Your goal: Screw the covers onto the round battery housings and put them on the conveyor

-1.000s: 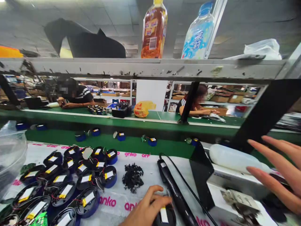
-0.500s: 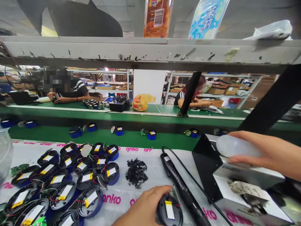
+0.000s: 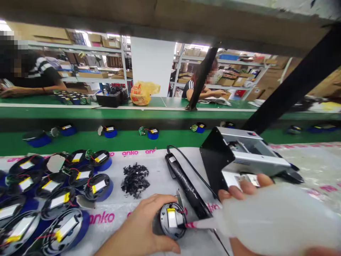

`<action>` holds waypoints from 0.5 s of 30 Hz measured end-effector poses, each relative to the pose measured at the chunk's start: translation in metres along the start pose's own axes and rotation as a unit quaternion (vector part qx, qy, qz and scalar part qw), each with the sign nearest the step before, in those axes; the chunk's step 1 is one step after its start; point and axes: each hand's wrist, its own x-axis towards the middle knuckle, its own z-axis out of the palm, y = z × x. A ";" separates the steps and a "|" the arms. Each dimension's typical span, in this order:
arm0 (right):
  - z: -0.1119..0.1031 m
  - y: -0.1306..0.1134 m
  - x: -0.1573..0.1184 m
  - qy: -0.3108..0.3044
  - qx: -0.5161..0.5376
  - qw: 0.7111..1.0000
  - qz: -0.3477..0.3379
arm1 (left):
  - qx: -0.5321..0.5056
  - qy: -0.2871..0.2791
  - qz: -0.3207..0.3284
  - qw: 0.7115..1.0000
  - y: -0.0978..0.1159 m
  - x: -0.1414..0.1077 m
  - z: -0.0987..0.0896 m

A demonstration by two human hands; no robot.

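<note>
My left hand [image 3: 149, 227] is closed around a round device housing [image 3: 165, 231], dark-walled, with a white battery with yellow tape and coiled black cable inside. In my right hand [image 3: 247, 188] is a translucent white squeeze bottle [image 3: 277, 217], tilted sideways and somewhat blurred. Its narrow, pinkish nozzle [image 3: 199, 224] points left, the tip at the housing's right edge; whether it touches cannot be made out. Just behind the housing lies a black handheld tool [image 3: 190, 188] with a cord. Left of my hand, several similar blue housings [image 3: 99, 186] with batteries and wires sit in rows.
A heap of small black pieces [image 3: 135, 179] lies on the printed white sheet [image 3: 102, 217]. A silver and black machine [image 3: 247, 145] stands at right. Beyond, a green conveyor [image 3: 128, 142] carries spaced housings. A dark slanted post [image 3: 290, 81] and overhead shelf [image 3: 149, 17] frame the view; two people sit opposite.
My right hand has brought the bottle from above the machine down and left, its nozzle now at the housing. My left hand still holds the housing. The view has tilted down and shifted right.
</note>
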 end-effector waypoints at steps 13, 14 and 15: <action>0.024 0.027 -0.012 0.065 -0.034 0.995 0.063 | -0.025 -0.003 0.073 0.997 -0.003 0.006 0.001; 0.022 0.029 -0.012 0.065 -0.035 0.996 0.060 | -0.027 -0.003 0.073 0.997 -0.004 0.006 0.001; 0.020 0.030 -0.011 0.067 -0.037 0.995 0.059 | -0.028 -0.005 0.075 0.997 -0.004 0.006 0.001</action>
